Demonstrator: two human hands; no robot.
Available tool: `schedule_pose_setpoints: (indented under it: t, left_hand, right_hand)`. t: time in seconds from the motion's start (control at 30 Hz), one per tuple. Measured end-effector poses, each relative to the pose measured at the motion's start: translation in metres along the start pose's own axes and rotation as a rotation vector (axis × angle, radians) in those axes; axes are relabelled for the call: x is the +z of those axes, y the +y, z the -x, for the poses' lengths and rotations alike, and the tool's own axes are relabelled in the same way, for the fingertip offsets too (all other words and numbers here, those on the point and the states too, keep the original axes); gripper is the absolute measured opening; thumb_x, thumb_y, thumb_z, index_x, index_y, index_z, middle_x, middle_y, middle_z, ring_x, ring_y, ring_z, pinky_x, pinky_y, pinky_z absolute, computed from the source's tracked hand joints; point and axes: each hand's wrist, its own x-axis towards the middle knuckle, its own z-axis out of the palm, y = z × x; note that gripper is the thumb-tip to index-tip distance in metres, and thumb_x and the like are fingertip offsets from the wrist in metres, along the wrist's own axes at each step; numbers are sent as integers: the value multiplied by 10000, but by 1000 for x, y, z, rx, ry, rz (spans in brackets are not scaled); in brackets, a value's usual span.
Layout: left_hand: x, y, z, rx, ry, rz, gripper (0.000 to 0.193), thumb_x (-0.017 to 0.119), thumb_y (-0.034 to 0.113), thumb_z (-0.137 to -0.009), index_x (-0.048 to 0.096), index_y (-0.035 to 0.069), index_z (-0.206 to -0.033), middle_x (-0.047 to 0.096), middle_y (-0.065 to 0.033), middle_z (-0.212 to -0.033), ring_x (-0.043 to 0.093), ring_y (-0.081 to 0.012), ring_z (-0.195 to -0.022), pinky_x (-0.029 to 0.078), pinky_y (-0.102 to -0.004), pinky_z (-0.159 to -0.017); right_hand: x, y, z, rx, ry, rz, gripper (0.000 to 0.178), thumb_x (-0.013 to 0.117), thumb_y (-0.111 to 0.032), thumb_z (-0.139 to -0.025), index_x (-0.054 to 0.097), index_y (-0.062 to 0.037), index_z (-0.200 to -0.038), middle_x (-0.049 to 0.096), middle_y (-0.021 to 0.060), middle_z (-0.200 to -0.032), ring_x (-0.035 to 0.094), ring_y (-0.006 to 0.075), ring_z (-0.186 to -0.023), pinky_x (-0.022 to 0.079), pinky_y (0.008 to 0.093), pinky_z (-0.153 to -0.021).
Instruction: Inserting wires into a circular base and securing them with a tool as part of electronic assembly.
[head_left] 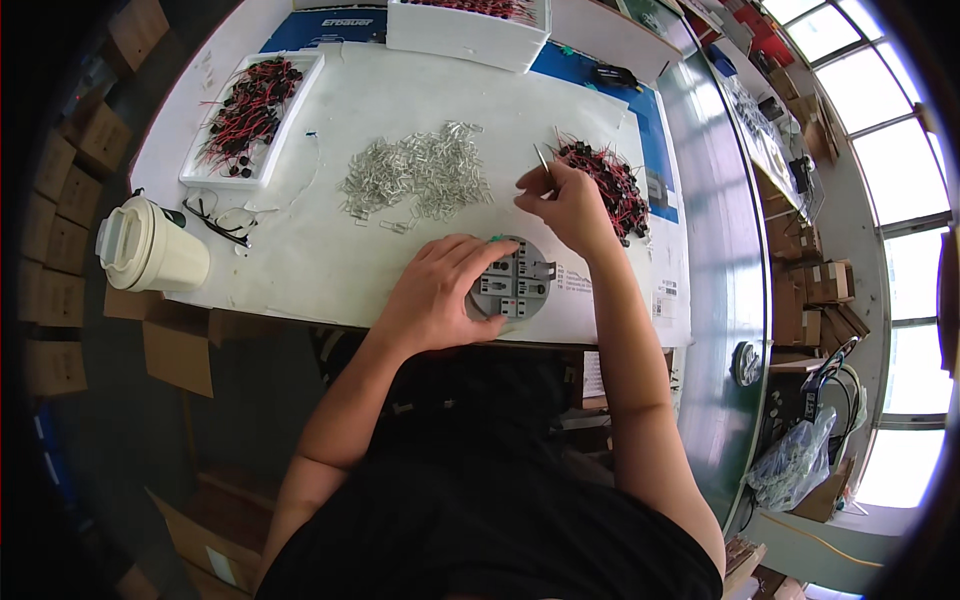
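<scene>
My left hand [440,292] curves round the left side of a round grey fixture [530,290] near the table's front edge. Fingers lie over its upper rim and the thumb presses at its lower side. Several slots and small dark inserts show on the fixture's face, and a metal tab sticks out at its right. Beyond it, my right hand [566,205] is raised with fingers pinched on thin metal tweezers [542,157], their tip pointing up and away. Just right of that hand lies a pile of small black parts with red and black wires [612,185].
Small clear pieces [415,172] are heaped mid-table. A white foam tray [270,165] of wired parts sits far left, with glasses [222,218] and a lidded cream cup [155,248] nearer. A white foam box [465,40] stands at the back, beside a low partition.
</scene>
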Motion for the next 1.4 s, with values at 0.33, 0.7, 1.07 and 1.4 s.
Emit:
schedule_pose_setpoints:
  t: [0.33,0.7,1.07,1.4]
  left_hand:
    - [4,2,-1,-2,4,-11,792,893,267,-710,596,145,-1434,694,-102,-1271,623,-323,-1254,475,-458,-1111]
    - [6,-2,2,-15,13,9,808,897,288,-720,580,133,-1447,671,-150,-1301,630,-363,-1243,511,-469,-1083]
    - [4,1,1,-10,21,26,782,894,239,-708,601,115,-1423,683,-121,-1306,638,-358,-1215,519,-472,-1060]
    - [4,0,0,-34,5,57,798,900,215,-688,599,115,-1420,690,-106,-1297,641,-348,-1207,524,-463,-1051]
  right_hand:
    - [-8,7,21,3,63,31,146,788,-117,-893,785,17,-952,743,52,-793,621,95,-708,502,283,-672]
    - [-12,-2,43,171,-138,-29,209,797,-169,-903,723,26,-886,698,35,-762,599,82,-686,492,286,-635]
    - [-10,-3,40,125,-190,57,328,794,-253,-850,734,70,-857,705,172,-726,711,239,-651,561,380,-623]
    - [-12,4,40,116,-237,2,391,837,-320,-861,748,60,-873,715,167,-777,696,232,-683,548,398,-636]
